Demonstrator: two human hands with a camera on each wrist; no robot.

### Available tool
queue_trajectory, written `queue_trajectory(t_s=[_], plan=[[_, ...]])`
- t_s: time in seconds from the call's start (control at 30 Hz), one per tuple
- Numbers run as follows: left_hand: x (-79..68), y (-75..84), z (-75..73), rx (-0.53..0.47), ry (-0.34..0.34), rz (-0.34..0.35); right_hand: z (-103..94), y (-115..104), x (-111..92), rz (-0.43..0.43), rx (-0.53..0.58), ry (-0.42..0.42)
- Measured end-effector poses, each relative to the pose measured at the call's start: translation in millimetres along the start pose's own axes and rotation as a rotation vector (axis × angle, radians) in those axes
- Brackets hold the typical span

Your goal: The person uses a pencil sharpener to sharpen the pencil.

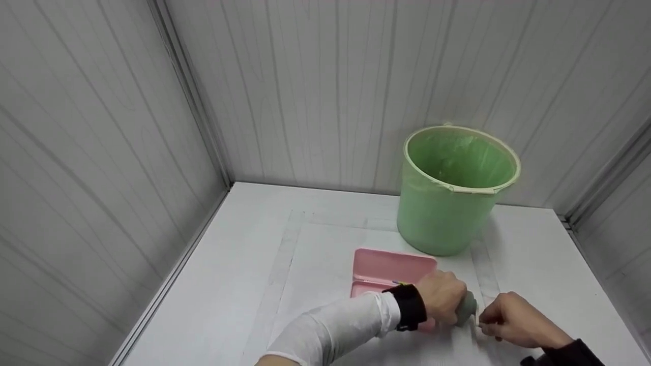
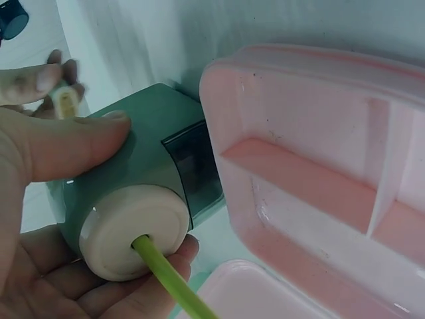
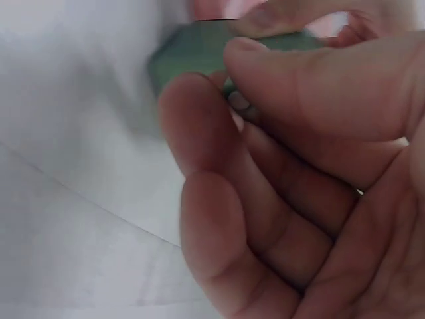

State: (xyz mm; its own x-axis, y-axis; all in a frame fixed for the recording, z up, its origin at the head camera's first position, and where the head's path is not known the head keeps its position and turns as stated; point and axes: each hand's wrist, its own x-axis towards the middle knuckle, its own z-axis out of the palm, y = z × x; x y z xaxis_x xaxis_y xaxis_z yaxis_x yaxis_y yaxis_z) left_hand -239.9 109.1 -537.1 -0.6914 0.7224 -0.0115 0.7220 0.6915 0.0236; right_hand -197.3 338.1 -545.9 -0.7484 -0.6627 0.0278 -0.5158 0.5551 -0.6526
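My left hand (image 1: 443, 296) grips a green pencil sharpener (image 2: 146, 133) round its body, thumb on one side and fingers beneath it. A green pencil (image 2: 174, 282) sticks out of the hole in the sharpener's round cream front. On its side is a dark see-through shavings drawer (image 2: 196, 173). At the sharpener's far end, my right hand (image 1: 519, 320) pinches the small crank handle (image 1: 477, 319) between thumb and fingers. In the right wrist view, the curled fingers hide most of that handle. The open pink case (image 2: 305, 176) lies right beside the sharpener, its compartments showing.
A tall green bucket (image 1: 437, 218) with a pale rim stands at the back right of the white table (image 1: 229, 264), near the ribbed wall (image 1: 315, 101). A thin blue and yellow item (image 1: 399, 282) lies in the pink case, partly behind my left arm.
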Motion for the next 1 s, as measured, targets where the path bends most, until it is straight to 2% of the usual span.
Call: queue_trajectory(t_s=[0.23, 0.47, 0.6, 0.8, 1.0], plan=[[0.2, -1.5, -2.6, 0.032, 0.012, 0.022, -10.4, -7.4, 2.5, -0.002, -0.012, 0.002], [0.7, -2.5, -3.5, 0.038, 0.005, 0.01, -22.8, -11.9, 8.7, 0.052, -0.03, -0.006], [0.9, -2.5, -3.8, 0.054, 0.012, 0.028, -27.8, -14.0, 9.6, 0.076, -0.029, -0.025], [-0.1, -5.1, -5.4, 0.011, -0.007, 0.036, -38.6, -15.9, 15.5, 0.095, -0.086, 0.009], [1.0, -6.6, -2.6, -0.044, -0.014, 0.054, -47.4, -17.0, 21.9, 0.164, -0.056, -0.039]])
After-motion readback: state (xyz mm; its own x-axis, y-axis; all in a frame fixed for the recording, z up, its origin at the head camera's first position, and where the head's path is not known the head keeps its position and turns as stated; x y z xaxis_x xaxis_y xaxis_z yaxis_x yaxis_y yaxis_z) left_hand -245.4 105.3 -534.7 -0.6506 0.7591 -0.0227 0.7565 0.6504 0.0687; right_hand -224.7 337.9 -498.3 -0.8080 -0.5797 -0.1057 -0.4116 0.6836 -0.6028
